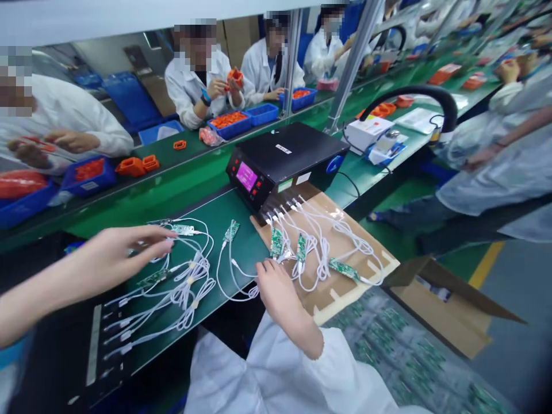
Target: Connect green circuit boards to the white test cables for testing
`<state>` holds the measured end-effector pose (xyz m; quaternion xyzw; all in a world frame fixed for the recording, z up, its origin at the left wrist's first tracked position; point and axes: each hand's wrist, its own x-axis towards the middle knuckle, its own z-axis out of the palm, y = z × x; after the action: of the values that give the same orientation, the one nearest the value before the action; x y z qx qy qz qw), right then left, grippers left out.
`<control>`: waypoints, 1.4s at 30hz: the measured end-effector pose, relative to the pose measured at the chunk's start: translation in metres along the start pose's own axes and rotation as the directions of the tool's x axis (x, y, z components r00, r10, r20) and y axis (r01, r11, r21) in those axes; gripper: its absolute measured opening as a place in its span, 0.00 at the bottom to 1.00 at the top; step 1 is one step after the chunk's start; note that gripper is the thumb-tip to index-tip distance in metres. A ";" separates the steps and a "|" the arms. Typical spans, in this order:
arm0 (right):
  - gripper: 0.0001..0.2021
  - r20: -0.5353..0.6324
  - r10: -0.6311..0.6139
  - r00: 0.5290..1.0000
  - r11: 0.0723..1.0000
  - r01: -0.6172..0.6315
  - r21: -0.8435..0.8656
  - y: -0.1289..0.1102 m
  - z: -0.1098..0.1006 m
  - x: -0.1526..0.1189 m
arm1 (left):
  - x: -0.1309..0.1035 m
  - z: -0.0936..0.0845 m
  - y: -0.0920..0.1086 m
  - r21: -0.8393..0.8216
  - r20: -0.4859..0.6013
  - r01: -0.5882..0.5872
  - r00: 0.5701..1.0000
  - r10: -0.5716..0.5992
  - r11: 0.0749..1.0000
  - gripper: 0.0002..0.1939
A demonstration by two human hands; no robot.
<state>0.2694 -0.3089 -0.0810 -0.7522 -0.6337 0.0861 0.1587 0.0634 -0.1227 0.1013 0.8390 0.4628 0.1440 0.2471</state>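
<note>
My left hand [133, 253] reaches over the bench's left part, fingers stretched and thumb a little apart, with nothing visible between them. Just beyond its fingertips lies a small green circuit board [183, 230] with a white cable [202, 221] plugged in. Further white cables [190, 282] lie bundled beside it. My right hand [280, 293] is palm down at the cardboard sheet's left edge, fingers curled together among white cables; what they hold is hidden. Right above those fingertips is a circuit board [276, 242]. Another board [301, 248] lies to its right, and one [232, 231] to its left.
A black tester box [284, 161] with a lit pink screen stands behind the cardboard sheet [319, 201], cables plugged into its front. A black unit [86, 345] is at left. Co-workers sit across the belt near blue bins [263, 114]. An open carton [444, 310] stands right.
</note>
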 end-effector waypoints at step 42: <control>0.14 -0.209 0.129 0.969 0.614 0.088 0.784 -0.002 -0.031 0.093 | 0.055 0.140 0.022 -0.477 0.221 -0.183 0.921 0.319 0.859 0.26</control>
<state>0.2952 -0.2217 -0.0447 -0.6176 -0.4978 0.2640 0.5486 0.1740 -0.1254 -0.0025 0.8249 0.2608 0.1521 0.4780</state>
